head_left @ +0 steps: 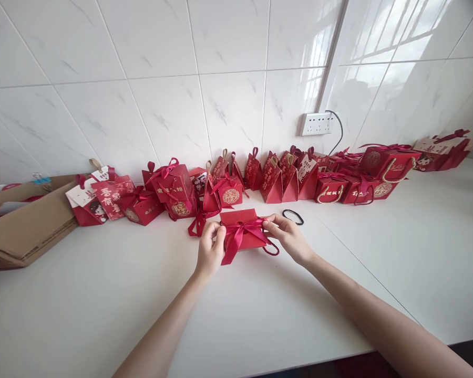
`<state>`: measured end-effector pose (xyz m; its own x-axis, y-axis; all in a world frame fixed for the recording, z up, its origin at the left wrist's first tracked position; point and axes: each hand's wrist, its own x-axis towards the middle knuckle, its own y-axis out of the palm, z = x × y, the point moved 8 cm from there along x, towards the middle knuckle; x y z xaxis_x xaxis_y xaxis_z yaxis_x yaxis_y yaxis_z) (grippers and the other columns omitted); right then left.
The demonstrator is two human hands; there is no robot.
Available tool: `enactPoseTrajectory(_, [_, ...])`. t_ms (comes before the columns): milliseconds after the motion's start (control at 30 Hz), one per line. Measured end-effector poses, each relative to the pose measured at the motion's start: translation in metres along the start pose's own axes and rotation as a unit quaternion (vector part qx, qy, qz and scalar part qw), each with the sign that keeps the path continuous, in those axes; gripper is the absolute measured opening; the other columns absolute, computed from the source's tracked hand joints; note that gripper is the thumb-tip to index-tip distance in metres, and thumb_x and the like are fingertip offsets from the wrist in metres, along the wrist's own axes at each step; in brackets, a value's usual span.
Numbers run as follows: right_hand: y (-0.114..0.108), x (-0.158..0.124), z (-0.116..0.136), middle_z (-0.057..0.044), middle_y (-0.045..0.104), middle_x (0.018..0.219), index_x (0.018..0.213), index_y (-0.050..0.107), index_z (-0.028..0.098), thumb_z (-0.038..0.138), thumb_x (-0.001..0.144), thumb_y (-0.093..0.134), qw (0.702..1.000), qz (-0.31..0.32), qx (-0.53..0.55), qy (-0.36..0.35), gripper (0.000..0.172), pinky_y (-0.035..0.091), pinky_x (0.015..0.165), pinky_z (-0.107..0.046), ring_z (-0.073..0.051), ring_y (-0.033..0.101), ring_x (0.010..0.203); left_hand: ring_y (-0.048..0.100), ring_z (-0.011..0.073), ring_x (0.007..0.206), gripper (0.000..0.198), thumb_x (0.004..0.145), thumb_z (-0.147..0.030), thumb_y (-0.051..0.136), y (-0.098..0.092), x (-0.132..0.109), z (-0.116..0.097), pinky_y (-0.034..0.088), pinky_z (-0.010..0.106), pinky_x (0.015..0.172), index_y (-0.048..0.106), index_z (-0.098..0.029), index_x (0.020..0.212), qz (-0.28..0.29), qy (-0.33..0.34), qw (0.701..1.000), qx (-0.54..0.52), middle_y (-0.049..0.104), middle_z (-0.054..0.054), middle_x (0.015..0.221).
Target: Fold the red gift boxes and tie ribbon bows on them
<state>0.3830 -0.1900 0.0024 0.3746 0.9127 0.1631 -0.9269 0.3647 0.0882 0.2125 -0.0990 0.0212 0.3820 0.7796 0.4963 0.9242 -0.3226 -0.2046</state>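
In the head view a small red gift box (pixel 238 216) sits on the white table in front of me. Across its top a dark red satin ribbon (pixel 242 229) is tied in a bow, one tail hanging down the near side. My left hand (pixel 212 245) is closed at the bow's left side, thumb and fingers pinching the ribbon. My right hand (pixel 286 233) pinches the bow's right loop. A twisted red cord handle (pixel 273 250) sticks out at the box's lower right. The fingertips partly hide the box's two ends.
Finished-looking red gift boxes (pixel 174 181) line the tiled wall, with more boxes (pixel 390 163) stacked at right. A black hair tie (pixel 293 216) lies beyond my right hand. An open cardboard carton (pixel 27 226) stands at left. A power socket (pixel 316 124) is on the wall.
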Motion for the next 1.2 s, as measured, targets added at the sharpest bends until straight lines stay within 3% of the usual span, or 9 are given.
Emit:
enactPoseTrajectory(367, [0.0028, -0.0031, 0.0007, 0.001, 0.056, 0.07, 0.073, 0.052, 0.021, 0.055, 0.077, 0.063, 0.999, -0.006, -0.018, -0.032, 0.037, 0.041, 0.061, -0.028, -0.014, 0.05, 0.064, 0.048, 0.0149, 0.068, 0.025, 0.086, -0.034, 0.043, -0.0003, -0.0052, -0.0002, 0.044, 0.027, 0.065, 0.038, -0.022, 0.066, -0.039, 0.031, 0.998, 0.042, 0.048, 0.001, 0.074])
enactPoseTrajectory(500, [0.0028, -0.0036, 0.0041, -0.003, 0.063, 0.097, 0.073, 0.049, 0.021, 0.053, 0.078, 0.063, 0.999, 0.005, 0.015, -0.049, 0.035, 0.043, 0.062, -0.028, -0.016, 0.055, 0.072, 0.049, 0.0146, 0.066, 0.022, 0.087, -0.033, 0.043, 0.0002, -0.0046, -0.003, 0.044, 0.026, 0.064, 0.042, -0.021, 0.068, -0.029, 0.033, 0.998, 0.05, 0.05, 0.001, 0.073])
enactPoseTrajectory(600, [0.0036, -0.0036, 0.0016, -0.005, 0.06, 0.113, 0.071, 0.047, 0.02, 0.053, 0.077, 0.064, 0.999, 0.008, 0.008, -0.041, 0.037, 0.045, 0.066, -0.029, -0.016, 0.057, 0.078, 0.052, 0.0144, 0.07, 0.024, 0.086, -0.033, 0.046, -0.0007, -0.0027, -0.0036, 0.044, 0.026, 0.063, 0.042, -0.021, 0.066, -0.024, 0.031, 0.998, 0.054, 0.056, 0.004, 0.084])
enactPoseTrajectory(733, [0.0045, -0.003, -0.0017, -0.005, 0.061, 0.104, 0.072, 0.048, 0.02, 0.054, 0.078, 0.063, 0.999, 0.002, -0.006, -0.042, 0.038, 0.047, 0.079, -0.033, -0.017, 0.058, 0.084, 0.059, 0.017, 0.085, 0.023, 0.085, -0.033, 0.047, -0.0028, -0.0003, -0.0011, 0.047, 0.026, 0.066, 0.044, -0.021, 0.066, -0.021, 0.016, 0.999, 0.033, 0.061, 0.008, 0.102])
enactPoseTrajectory(933, [0.0008, -0.0012, -0.0022, -0.005, 0.062, 0.096, 0.074, 0.049, 0.02, 0.056, 0.076, 0.063, 0.999, -0.016, -0.026, -0.045, 0.04, 0.047, 0.077, -0.034, -0.019, 0.059, 0.084, 0.061, 0.02, 0.092, 0.023, 0.081, -0.032, 0.054, -0.0063, 0.0011, -0.0009, 0.051, 0.029, 0.074, 0.047, -0.02, 0.063, -0.022, 0.018, 1.0, -0.011, 0.063, 0.007, 0.09])
enactPoseTrajectory(1200, [-0.0028, -0.0011, -0.0014, -0.01, 0.06, 0.116, 0.073, 0.05, 0.019, 0.057, 0.073, 0.065, 0.999, -0.032, -0.024, -0.03, 0.04, 0.049, 0.08, -0.035, -0.022, 0.06, 0.097, 0.061, 0.0195, 0.087, 0.027, 0.076, -0.034, 0.057, -0.0038, 0.0012, 0.0021, 0.052, 0.028, 0.07, 0.047, -0.019, 0.056, -0.011, -0.005, 0.999, -0.032, 0.058, 0.006, 0.085])
